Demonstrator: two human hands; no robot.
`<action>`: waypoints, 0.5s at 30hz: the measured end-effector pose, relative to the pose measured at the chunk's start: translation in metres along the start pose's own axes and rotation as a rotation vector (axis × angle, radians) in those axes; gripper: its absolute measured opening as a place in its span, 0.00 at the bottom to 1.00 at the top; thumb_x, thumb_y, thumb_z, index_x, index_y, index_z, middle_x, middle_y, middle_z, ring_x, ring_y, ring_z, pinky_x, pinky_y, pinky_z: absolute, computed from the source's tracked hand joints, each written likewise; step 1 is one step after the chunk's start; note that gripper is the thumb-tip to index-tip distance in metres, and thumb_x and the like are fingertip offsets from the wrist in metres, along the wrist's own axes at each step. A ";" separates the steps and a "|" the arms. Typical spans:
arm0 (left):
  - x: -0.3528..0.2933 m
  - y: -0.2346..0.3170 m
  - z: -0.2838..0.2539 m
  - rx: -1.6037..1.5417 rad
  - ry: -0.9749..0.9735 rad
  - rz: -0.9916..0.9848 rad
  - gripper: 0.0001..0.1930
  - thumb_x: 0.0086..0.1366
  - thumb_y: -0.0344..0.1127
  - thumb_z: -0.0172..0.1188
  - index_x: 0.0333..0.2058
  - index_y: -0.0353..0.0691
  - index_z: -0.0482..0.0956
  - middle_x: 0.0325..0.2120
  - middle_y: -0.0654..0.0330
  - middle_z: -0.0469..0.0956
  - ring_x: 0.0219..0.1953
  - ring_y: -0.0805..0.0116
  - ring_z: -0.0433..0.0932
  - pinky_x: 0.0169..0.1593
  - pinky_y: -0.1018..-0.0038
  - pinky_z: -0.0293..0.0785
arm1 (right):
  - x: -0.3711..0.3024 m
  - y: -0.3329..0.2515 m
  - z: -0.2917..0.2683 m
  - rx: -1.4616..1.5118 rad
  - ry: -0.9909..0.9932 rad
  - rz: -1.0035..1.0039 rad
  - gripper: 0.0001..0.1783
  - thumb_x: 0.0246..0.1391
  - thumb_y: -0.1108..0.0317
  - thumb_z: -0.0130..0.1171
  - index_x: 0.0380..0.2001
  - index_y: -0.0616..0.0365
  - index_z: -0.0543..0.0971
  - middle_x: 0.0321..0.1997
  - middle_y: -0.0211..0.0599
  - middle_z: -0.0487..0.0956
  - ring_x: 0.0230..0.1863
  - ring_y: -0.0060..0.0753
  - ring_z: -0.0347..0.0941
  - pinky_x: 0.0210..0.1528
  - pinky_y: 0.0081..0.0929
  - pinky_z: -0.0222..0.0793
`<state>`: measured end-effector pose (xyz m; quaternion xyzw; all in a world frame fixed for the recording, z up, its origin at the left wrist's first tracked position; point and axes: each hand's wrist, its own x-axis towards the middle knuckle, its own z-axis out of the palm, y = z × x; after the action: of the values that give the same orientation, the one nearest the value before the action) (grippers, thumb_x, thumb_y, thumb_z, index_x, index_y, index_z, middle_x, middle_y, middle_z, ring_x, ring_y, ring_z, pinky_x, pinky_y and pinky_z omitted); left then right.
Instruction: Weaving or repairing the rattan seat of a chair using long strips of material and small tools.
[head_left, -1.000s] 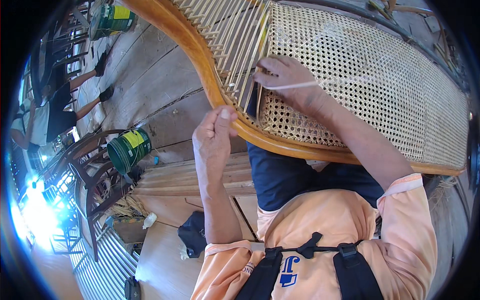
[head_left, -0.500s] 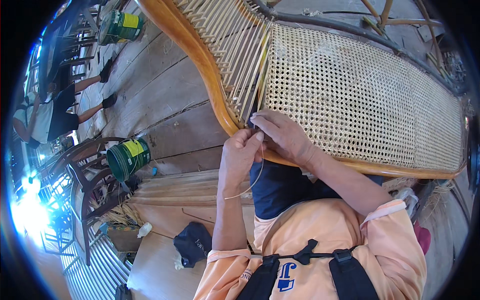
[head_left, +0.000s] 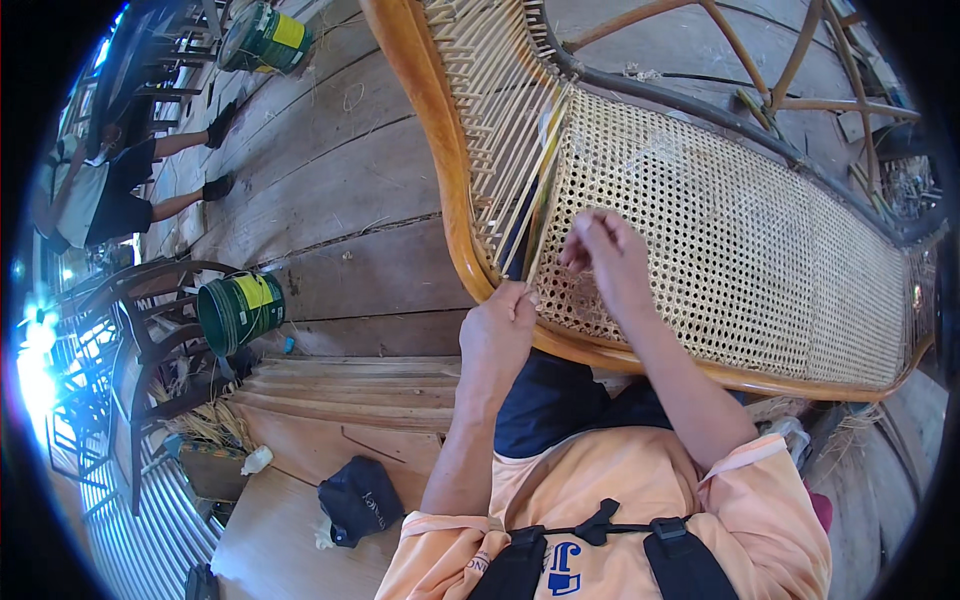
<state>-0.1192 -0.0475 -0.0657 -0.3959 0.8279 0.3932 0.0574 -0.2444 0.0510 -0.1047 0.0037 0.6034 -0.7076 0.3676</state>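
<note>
A curved wooden frame (head_left: 452,190) carries a sheet of woven cane mesh (head_left: 720,240). Spaced cane strands (head_left: 500,130) cross its far left part. My left hand (head_left: 498,335) is closed, its thumb and fingertips pinched at the frame's inner edge, where the strands meet the corner of the mesh. What lies between those fingers is hidden. Over the left part of the mesh, my right hand (head_left: 610,255) is raised with curled fingers drawn together; anything thin in them is too small to make out.
Two green buckets (head_left: 240,308) (head_left: 265,38) stand on the plank floor to the left. Dark wooden chair frames (head_left: 140,340) are beside them. A person (head_left: 100,190) is at the far left. A dark cloth bag (head_left: 360,500) lies on a board near my left arm.
My right hand has left the left hand and lifted up over the mesh. The loose cane strand that hung below my hands no longer shows. The view has shifted slightly.
</note>
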 end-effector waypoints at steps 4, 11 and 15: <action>-0.005 0.007 -0.009 -0.114 -0.004 -0.038 0.12 0.61 0.37 0.54 0.34 0.34 0.77 0.20 0.60 0.76 0.22 0.78 0.71 0.29 0.79 0.68 | 0.061 -0.003 -0.021 -0.433 0.060 -0.130 0.10 0.57 0.67 0.47 0.38 0.58 0.75 0.25 0.37 0.75 0.29 0.31 0.74 0.36 0.24 0.71; -0.006 -0.004 -0.011 -0.268 0.083 -0.009 0.11 0.62 0.36 0.53 0.36 0.33 0.77 0.20 0.56 0.75 0.24 0.76 0.69 0.31 0.76 0.68 | 0.084 -0.009 -0.019 -1.235 -0.011 -0.428 0.19 0.50 0.76 0.46 0.47 0.54 0.73 0.50 0.39 0.71 0.49 0.39 0.68 0.55 0.31 0.65; -0.006 -0.012 -0.012 -0.305 0.046 -0.076 0.12 0.63 0.37 0.53 0.32 0.33 0.78 0.16 0.67 0.70 0.21 0.84 0.64 0.25 0.85 0.60 | 0.083 -0.001 -0.014 -1.428 -0.062 -0.473 0.25 0.47 0.79 0.48 0.52 0.51 0.69 0.54 0.35 0.67 0.56 0.37 0.61 0.59 0.32 0.59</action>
<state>-0.1045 -0.0567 -0.0623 -0.4400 0.7440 0.5028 -0.0077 -0.3120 0.0199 -0.1451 -0.3852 0.8897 -0.2041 0.1357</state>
